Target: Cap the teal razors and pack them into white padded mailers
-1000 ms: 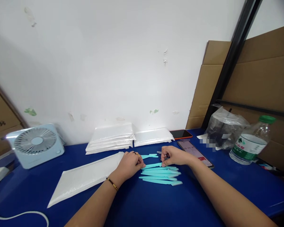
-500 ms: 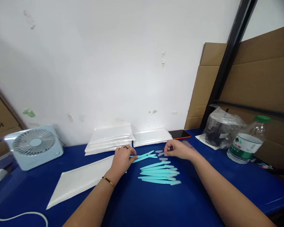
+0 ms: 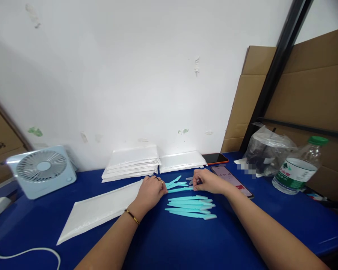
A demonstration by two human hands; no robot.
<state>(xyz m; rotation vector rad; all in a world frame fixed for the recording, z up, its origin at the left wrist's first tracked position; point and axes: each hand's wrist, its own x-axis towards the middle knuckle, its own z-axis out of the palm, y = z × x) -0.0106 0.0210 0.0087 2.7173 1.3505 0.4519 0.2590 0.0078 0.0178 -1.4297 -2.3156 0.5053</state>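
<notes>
My left hand pinches the handle end of a turquoise eyebrow razor. At the razor's other end, the fingertips of my right hand are closed around the blade tip; whether a cap sits between them is hidden. Other turquoise razors lie just behind, partly covered by my left fingers. Small clear blade caps rest beside my right fingers. Nearer to me, several razors with clear-looking tips are laid in a rough row, handles to the left.
A white padded envelope lies left, with stacked envelopes and more envelopes against the wall. Two phones, one lit and one dark, lie behind my right hand. A fan stands left, a bottle and bagged cup right.
My left hand has taken hold of a razor nearer to me than the others. My right hand has moved left and nearer, from the loose caps to that razor's blade end.
</notes>
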